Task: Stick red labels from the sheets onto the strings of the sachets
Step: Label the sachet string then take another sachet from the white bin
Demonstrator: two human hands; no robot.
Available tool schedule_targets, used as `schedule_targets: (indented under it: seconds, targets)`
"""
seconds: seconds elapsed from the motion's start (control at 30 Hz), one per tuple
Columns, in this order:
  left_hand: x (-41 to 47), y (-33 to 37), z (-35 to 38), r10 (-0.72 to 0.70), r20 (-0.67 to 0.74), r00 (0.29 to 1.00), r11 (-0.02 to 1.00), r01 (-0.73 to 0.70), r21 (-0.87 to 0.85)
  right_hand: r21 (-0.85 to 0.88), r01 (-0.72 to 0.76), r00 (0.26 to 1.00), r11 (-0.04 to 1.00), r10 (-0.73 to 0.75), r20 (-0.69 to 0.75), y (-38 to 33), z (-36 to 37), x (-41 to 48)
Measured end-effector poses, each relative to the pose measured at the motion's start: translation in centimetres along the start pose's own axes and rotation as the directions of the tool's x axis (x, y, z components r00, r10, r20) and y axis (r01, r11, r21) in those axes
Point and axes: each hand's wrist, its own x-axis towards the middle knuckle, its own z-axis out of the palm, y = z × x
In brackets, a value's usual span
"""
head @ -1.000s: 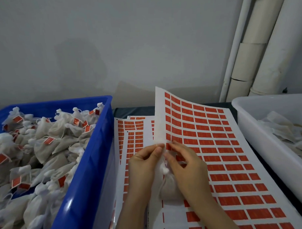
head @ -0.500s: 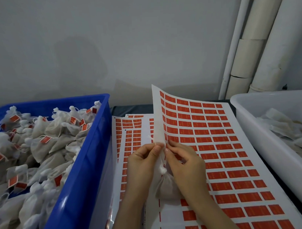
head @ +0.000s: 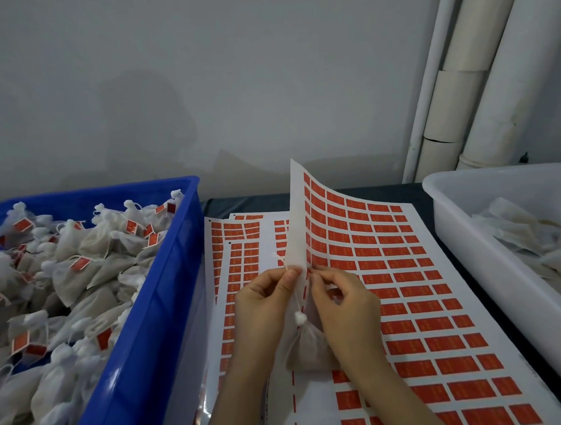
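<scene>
**Sachet string pinched at the lifted edge of a label sheet**

Nearest the camera, a small pale sachet [head: 304, 349] lies on the top sheet [head: 420, 328] of red labels, tucked between the two hands. Its knotted neck points away from the person, and its string [head: 296, 296] runs up from the knot. The left hand [head: 263, 303] pinches that string between thumb and forefinger, and the string's end pokes out above the fingertips. The right hand [head: 344, 308] has its fingers curled and its fingertips nipped on the sheet's left edge, which is bent upright. I cannot tell whether a label is between them.

More label sheets [head: 236, 245] lie flat underneath, showing to the left. On the left of the bench [head: 244, 202] stands a blue crate [head: 167, 280] heaped with labelled sachets [head: 84, 267]. On the right is a white tub [head: 464, 237] holding plain sachets [head: 528, 235]. Behind rise a grey wall and pale pipes [head: 459, 79].
</scene>
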Motion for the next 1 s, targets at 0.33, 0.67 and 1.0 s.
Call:
schedule_targets:
  seconds: [0.33,0.67,1.0]
  targets:
    - [0.2,0.2,-0.2,-0.090,-0.092,0.992,0.991,0.098,0.086,0.098,-0.231,0.973,0.968,0.233,-0.007,1.1,-1.2,1.0]
    - [-0.3,-0.9,0.3,0.160,-0.207,0.965,0.865,-0.036,0.501,0.229,-0.320,0.929,0.919,0.352,-0.114,1.8,-3.2,1.9]
    - [-0.6,0.8,0.9,-0.186,-0.057,0.981,0.981,0.182,-0.071,0.294,-0.208,0.966,0.933,0.243,-0.088,0.9,-3.2,1.7]
